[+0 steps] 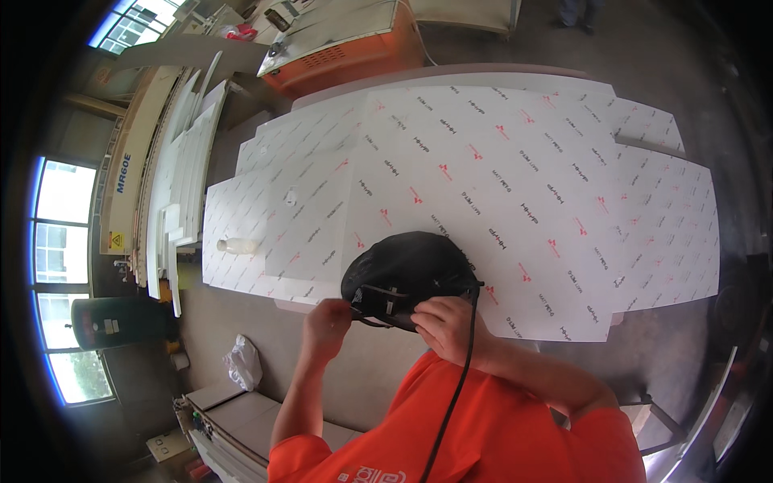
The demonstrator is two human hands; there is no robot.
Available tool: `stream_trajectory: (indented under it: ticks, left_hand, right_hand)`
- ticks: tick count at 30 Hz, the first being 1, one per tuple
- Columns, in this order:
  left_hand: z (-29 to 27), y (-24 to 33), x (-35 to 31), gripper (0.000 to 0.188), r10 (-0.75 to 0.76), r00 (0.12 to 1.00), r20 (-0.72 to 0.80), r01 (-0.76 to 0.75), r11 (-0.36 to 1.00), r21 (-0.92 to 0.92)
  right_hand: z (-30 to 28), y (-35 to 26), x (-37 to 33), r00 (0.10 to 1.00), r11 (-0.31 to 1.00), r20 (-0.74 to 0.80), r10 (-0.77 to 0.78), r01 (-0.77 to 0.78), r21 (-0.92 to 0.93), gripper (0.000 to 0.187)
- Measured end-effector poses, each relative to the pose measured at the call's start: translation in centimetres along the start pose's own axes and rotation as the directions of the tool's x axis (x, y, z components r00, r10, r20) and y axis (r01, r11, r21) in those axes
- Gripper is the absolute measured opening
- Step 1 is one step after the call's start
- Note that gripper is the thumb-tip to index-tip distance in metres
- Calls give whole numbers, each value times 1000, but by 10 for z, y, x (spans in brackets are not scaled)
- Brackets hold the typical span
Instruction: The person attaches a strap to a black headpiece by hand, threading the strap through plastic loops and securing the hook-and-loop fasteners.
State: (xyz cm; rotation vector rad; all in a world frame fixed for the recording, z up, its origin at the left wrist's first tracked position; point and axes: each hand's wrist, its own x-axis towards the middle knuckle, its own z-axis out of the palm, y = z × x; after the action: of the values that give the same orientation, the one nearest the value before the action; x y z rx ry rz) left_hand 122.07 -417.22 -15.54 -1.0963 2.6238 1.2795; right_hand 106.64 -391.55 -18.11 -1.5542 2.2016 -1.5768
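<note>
A soft, rounded black thing (pixel 411 266), like a fabric bag or cap, is in front of me at the near edge of the white panels (pixel 483 161). A small dark patch with a pale label shows on its near side. My left hand (pixel 326 326) pinches its near left edge. With bent fingers, my right hand (pixel 451 322) grips the near right part. A black cord (pixel 460 378) hangs from its right side, passing over my right hand and down across my orange shirt. What lies inside the black thing is hidden.
A pale bottle (pixel 236 245) lies on the panels' left end. Beyond them stands an orange machine (pixel 346 60). Long boards (pixel 181 169) are stacked at left, near a green tank (pixel 121 322). A plastic bag (pixel 243 362) sits below. Another person's legs (pixel 576 16) show far off.
</note>
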Motion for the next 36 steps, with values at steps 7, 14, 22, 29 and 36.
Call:
stream_trajectory:
  ticks: [7, 14, 22, 29, 36]
  left_hand:
    - [10, -37, -1, 21, -93, 996, -18, 92, 995, -42]
    - [15, -27, 1, 23, 110, 973, -201, -95, 992, 86]
    - [-3, -1, -10, 21, -118, 988, 94, 129, 985, -113]
    - [4, -10, 1, 12, 129, 992, -8, -123, 923, -363]
    - [14, 5, 10, 16, 593, 805, -20, -526, 730, 437]
  right_hand:
    - [42, -13, 17, 990, 992, 79, -119, 116, 39, 9]
    - [96, -26, 34, 979, 970, 168, -112, 145, -197, 10]
    - [117, -22, 47, 969, 923, 222, -112, 184, -338, 15]
    - [111, -10, 45, 982, 985, 119, 149, -157, 65, 18]
    - [86, -12, 52, 935, 941, 112, 337, -329, -80, 29]
